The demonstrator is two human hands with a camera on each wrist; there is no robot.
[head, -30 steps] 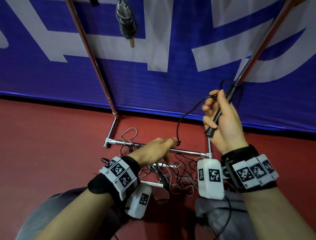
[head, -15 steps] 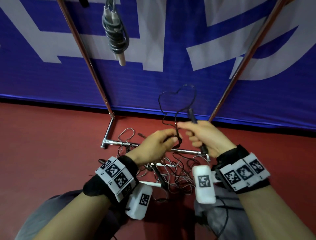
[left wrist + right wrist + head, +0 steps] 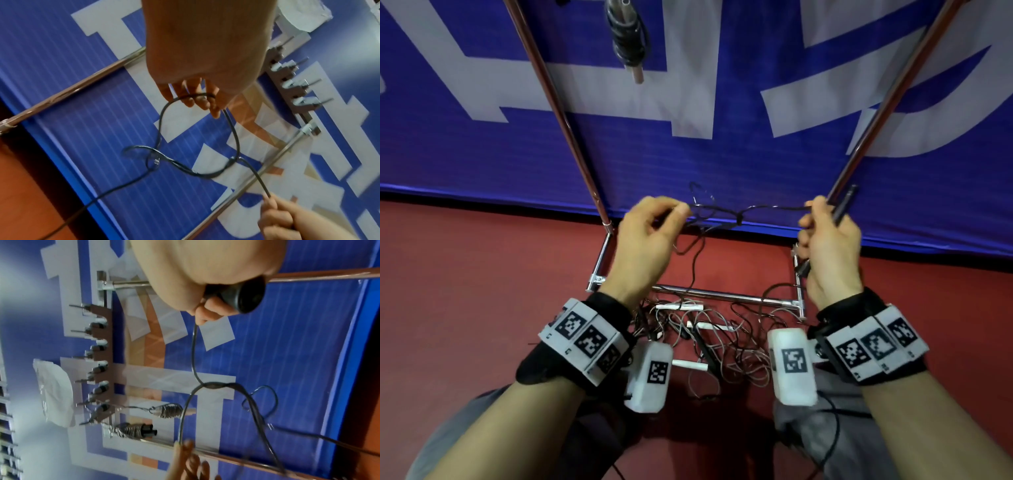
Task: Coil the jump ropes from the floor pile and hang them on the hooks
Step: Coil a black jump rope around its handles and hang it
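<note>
Black jump rope (image 3: 736,219) stretched between both hands above the floor pile (image 3: 722,342).
Left hand (image 3: 647,246) pinches a loop of the cord; right hand (image 3: 828,246) grips the black handle (image 3: 242,295) and pinches the cord just beside it. A knot sits mid-span, with a strand trailing down toward the pile on the red floor (image 3: 465,291). Two coiled ropes (image 3: 131,430) hang on the hooks (image 3: 92,352) of the rack.

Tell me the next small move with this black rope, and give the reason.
Probably work the knot loose before coiling. The black rope is stretched between the left hand and the right hand, which also holds the handle, and a tangle sits mid-span.
</note>
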